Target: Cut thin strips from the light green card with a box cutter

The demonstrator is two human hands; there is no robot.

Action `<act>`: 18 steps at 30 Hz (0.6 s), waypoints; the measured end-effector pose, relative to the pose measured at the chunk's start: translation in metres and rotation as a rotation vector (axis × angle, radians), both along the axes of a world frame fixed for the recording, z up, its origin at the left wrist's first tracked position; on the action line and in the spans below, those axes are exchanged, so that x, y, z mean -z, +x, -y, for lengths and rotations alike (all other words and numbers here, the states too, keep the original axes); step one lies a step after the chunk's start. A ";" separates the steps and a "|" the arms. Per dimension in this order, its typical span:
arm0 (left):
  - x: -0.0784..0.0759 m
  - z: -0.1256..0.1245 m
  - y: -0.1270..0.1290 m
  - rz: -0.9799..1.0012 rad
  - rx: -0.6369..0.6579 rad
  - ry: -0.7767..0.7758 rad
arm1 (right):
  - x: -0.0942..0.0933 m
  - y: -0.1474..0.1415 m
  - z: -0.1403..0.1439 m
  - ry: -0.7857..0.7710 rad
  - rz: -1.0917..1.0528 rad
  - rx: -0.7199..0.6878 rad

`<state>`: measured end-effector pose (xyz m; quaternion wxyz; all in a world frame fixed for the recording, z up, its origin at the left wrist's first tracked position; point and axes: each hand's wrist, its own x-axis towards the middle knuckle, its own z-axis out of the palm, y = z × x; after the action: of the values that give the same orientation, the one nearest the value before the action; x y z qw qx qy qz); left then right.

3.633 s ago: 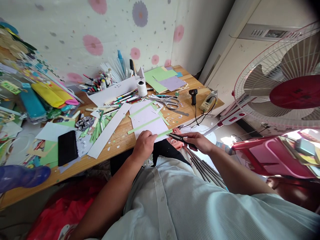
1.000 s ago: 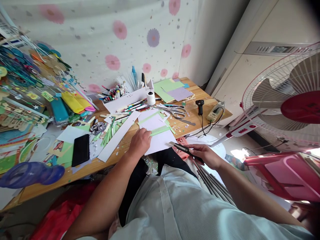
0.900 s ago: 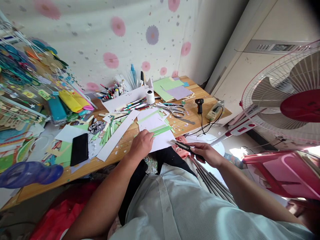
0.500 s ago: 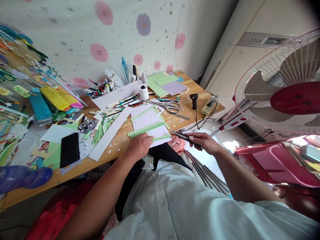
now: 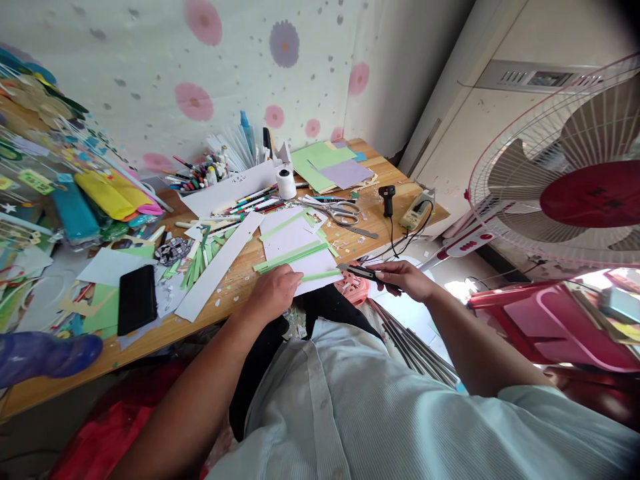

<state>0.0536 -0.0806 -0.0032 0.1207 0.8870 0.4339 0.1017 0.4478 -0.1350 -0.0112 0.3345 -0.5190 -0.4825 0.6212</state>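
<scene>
Head view: left hand (image 5: 273, 291) now flat on white sheet (image 5: 300, 243), right hand (image 5: 405, 280) still gripping cutter (image 5: 361, 272).

no legible text, labels or numbers

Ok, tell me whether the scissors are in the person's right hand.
No, the scissors lie on the wooden table beyond the white sheet, while the right hand holds a black utility knife.

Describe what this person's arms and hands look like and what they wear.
Both forearms are bare; no gloves, watch or rings show on the left hand or the right hand. The person wears a pale, finely striped shirt with a buttoned front; its short sleeves end high on the arms.
</scene>
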 end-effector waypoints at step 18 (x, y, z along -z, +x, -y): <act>0.004 -0.009 0.013 0.032 0.004 -0.001 | 0.007 0.014 -0.010 -0.047 0.020 -0.035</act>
<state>0.0671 -0.0721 -0.0073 0.1283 0.8860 0.4303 0.1156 0.4616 -0.1249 -0.0178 0.3065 -0.5243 -0.4802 0.6329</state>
